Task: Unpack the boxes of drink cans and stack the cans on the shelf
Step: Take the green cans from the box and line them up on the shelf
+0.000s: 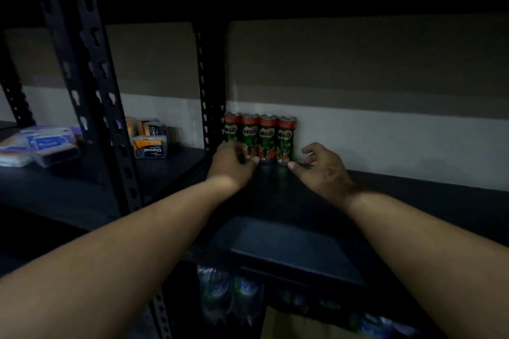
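Note:
Several green and red Milo cans (pixel 266 137) stand upright in a tight row at the back of the dark shelf board (pixel 289 239), against the wall next to the rear upright. My left hand (pixel 232 166) is wrapped round the lower part of the two leftmost cans, thumb in front and fingers to their left; it is slightly blurred. My right hand (pixel 322 168) lies just right of the row with its thumb tip touching the base of the rightmost can. Its fingers are loosely bent and hold nothing.
A black slotted upright (pixel 110 129) stands at the left front, another (pixel 210 107) behind the cans. Charcoal packs (pixel 150 143) and wrapped packages (pixel 41 146) lie on the left bay's shelf. Wrapped bottles (pixel 234 294) sit on the level below. The shelf stretches on to the right.

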